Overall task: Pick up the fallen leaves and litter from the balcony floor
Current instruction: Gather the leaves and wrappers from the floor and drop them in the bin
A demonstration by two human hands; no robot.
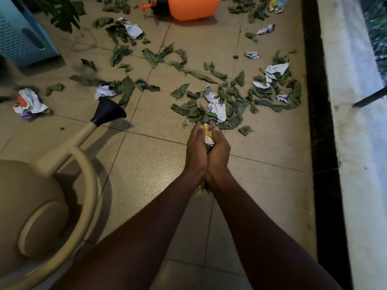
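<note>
Surface: beige tiled balcony floor (pixel 159 170), grout lines visible, dim warm light.
Right border: dark strip (pixel 318 101) runs along the tiles, with a pale ledge (pixel 356 122) beyond it.
Left hand (pixel 195 149): cupped, fingers curled inward round the held wad, with its heel pressed against the other hand.
Right hand (pixel 218 151): cupped the same way, fingers curled round the same wad, fingertips at the near edge of the leaf pile.
Held wad (pixel 208 132): crumpled wrapper, yellow and white print, enclosed between both palms. Only its top shows in the gap between the hands. Cannot tell whether the hands touch the floor.
Leaf pile (pixel 234 101): torn green leaf pieces, densest just ahead of the hands, spreading right towards the dark strip.
Scattered leaves (pixel 155 57): loose pieces across the middle and far tiles, well apart from the hands.
Paper litter: crumpled white pieces lie among the leaves. One (pixel 217 109) is just beyond the fingertips, one (pixel 274 72) is far right, one (pixel 104 92) sits near the spout and one (pixel 133 29) lies farther back.
Orange-printed wrapper (pixel 29 103): far left, alone on the tile.
Watering can (pixel 27 195): beige, lower left, with its spout pointing up-right to a black rose (pixel 107 110).
Orange jug (pixel 192 7): top edge, lying on the floor.
Blue basket (pixel 18 34): perforated, upper left corner.
Plant (pixel 65 15): dark foliage beside the basket.
</note>
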